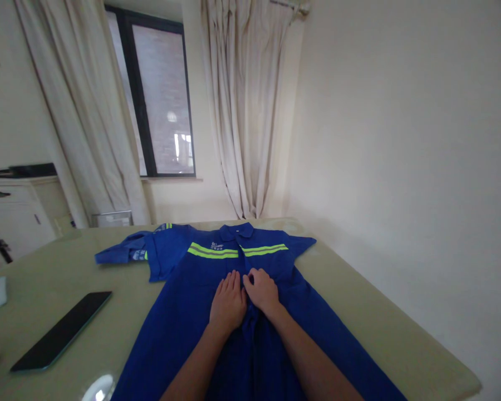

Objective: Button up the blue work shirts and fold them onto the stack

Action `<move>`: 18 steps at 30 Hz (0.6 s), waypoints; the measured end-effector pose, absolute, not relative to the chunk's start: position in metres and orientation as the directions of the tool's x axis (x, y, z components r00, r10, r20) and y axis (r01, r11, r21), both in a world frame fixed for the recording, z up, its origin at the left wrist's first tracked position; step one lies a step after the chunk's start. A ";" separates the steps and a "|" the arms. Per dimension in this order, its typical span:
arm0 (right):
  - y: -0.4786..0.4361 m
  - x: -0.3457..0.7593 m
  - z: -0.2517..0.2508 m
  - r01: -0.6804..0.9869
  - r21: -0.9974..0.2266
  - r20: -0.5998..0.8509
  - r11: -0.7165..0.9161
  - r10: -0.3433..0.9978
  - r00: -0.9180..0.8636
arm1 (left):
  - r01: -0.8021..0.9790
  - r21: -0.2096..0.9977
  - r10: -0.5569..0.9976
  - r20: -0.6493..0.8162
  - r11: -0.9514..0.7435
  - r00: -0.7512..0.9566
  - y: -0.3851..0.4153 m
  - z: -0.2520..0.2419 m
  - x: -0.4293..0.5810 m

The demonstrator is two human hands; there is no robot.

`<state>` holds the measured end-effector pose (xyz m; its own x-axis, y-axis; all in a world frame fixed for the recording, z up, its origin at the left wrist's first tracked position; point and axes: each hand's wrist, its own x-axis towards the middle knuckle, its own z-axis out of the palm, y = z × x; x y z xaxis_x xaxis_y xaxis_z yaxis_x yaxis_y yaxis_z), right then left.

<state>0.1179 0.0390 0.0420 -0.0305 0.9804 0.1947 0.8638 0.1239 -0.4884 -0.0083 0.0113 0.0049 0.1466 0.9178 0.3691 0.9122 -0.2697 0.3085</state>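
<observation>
Fingers (232, 280) of the bare left hand (227, 307) extended and lying close together, palm down, flat on the royal-blue collared fabric garment (183, 312); grip released, contact by pressing only. Bare right hand (264, 291): fingers bent inward, thumb and forefinger curved toward each other around a small dark gap, tips at the garment's centre front; whether cloth is pinched between them cannot be told from this view. Hands side by side, near each other, left hand just left of the front line, right hand on it and slightly farther from the wearer of the camera. Position of garment: spread front up on a pale green, glossy table (376, 323), collar (236, 230) at the far end, lower part running toward the camera and out of view at the bottom edge. Across the chest, beyond the fingertips, a fluorescent yellow band with a grey central stripe (212, 252), interrupted at the front line; small white printing (217, 245) above it on the left. Sleeve at left bunched and folded over itself; sleeve at right ends in a point near the table edge. Cloth between and below the wrists gathered in lengthwise creases. Left of garment, well apart from both hands: a flat black rectangular slab with a teal edge (62, 332). Behind table: cream fabric curtains (246, 106) flanking a dark-framed glass window (162, 100); white cabinet (20, 214) at far left
</observation>
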 end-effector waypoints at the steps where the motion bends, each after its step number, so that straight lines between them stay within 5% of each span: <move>1: 0.038 0.115 0.047 0.885 -0.453 0.171 0.111 0.985 -0.036 | 0.918 0.291 0.919 0.363 -0.269 0.155 0.004 0.004 -0.007; 5: 0.039 0.101 0.056 0.935 -0.336 0.169 0.114 0.984 -0.060 | 0.931 0.245 0.916 0.365 -0.269 0.168 -0.035 0.001 -0.003; 9: 0.038 0.095 0.045 0.930 -0.347 0.225 0.121 0.973 -0.042 | 0.946 0.184 0.935 0.289 -0.266 0.206 -0.057 0.017 -0.003; 18: 0.051 0.125 0.020 0.662 -0.740 0.242 0.118 0.965 0.098 | 0.941 0.328 0.977 0.212 -0.088 0.018 0.021 0.046 -0.012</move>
